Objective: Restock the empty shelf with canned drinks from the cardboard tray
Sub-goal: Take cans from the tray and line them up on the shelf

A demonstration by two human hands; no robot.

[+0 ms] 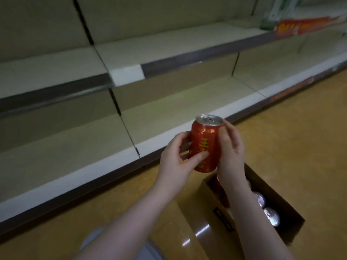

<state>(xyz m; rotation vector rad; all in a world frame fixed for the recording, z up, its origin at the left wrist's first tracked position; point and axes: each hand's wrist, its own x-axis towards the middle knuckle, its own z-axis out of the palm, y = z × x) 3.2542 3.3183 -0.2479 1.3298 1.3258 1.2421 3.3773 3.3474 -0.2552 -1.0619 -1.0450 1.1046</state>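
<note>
A red can [204,139] with yellow lettering and a silver top is upright in the air, just in front of the bottom shelf [169,111]. My left hand [176,160] grips its left side with the thumb across the label. My right hand [231,152] holds its right side, fingers curled behind it. Below my right forearm sits the cardboard tray [262,188] on the floor, with a few silver can tops [271,215] showing inside; my arm hides part of its contents. The bottom shelf holds no cans.
A second bare shelf [150,51] runs above the bottom one. Red price strips [300,26] and a greenish item [270,17] are on the shelf at the upper right. The yellow floor [291,128] stretches to the right of the tray.
</note>
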